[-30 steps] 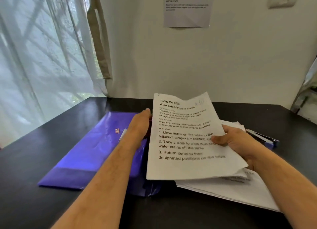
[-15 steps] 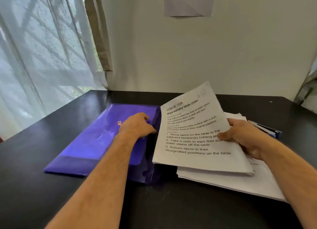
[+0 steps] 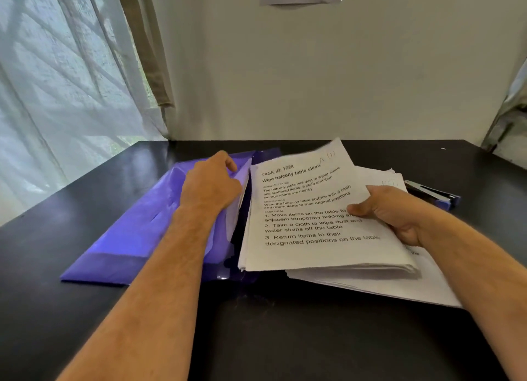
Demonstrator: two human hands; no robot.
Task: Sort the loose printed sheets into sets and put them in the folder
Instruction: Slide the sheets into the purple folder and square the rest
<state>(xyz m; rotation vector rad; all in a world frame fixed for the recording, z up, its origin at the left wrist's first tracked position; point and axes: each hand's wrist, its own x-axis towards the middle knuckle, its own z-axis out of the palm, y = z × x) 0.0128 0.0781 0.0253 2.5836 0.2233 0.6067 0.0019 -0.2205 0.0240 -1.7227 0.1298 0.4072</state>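
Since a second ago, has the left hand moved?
Yes. The left hand has slid left off the printed sheets onto the purple folder, whose flap edge it now grips.

The folder (image 3: 137, 224) is glossy violet plastic, translucent at its lifted right edge, with soft sheen and shallow creases. The printed sheets (image 3: 313, 224) are matt white paper, slightly rumpled, with black print. The worktop (image 3: 285, 338) is smooth and black with a dull sheen, faintly smudged near the folder. The stapler (image 3: 433, 195) at far right shows bright metal and blue plastic. The curtain (image 3: 57, 81) at left is thin, sheer white cloth.
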